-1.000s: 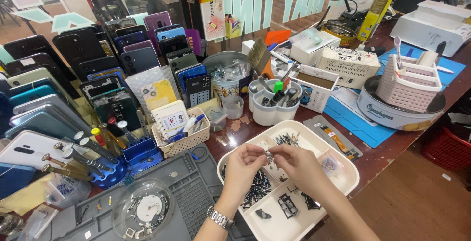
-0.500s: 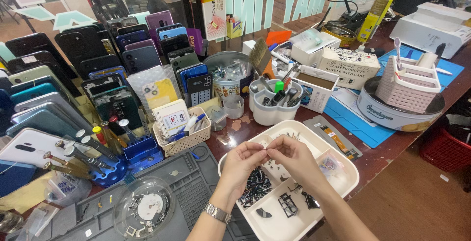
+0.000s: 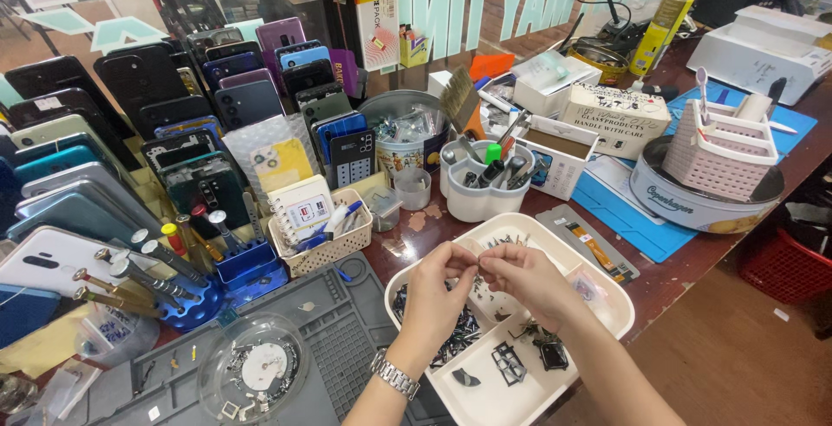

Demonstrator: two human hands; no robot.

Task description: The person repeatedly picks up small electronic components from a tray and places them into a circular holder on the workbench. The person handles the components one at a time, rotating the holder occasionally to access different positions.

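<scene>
Toward the left edge of the surface, rows of dark and pale phone back covers [image 3: 130, 140] lean in ranks, with a blue round stand of metal-handled screwdrivers [image 3: 165, 283] before them; nearer the front edge a grey ribbed work mat [image 3: 347, 348] carries a clear round plastic dish of small metal bits [image 3: 251, 378]; behind it stands a cream woven plastic basket of pens and cards [image 3: 325, 240].

Just right of the mat sits a white divided plastic tray [image 3: 607, 296], its compartments holding loose dark screws, thin strips and small black frame-like parts; the sorting looks only partly done, since a heap of mixed pieces lies unsorted in the compartment beneath the hands.

The left hand [image 3: 438, 292], with a metal watch at the wrist, is raised over the tray, its thumb and forefinger pinched narrow on a tiny small part [image 3: 477, 261]; the right hand [image 3: 524, 279] meets it, fingertips pinched on the same part; it is too small to tell what it is, but it hangs between the two hands above the tray's middle, not resting in any compartment.

Behind the tray stands a white plastic cup of tools [image 3: 485, 188]; toward the right edge a pink slotted plastic basket [image 3: 724, 153] sits in a round white tin [image 3: 693, 205] on a blue mat [image 3: 624, 209].
</scene>
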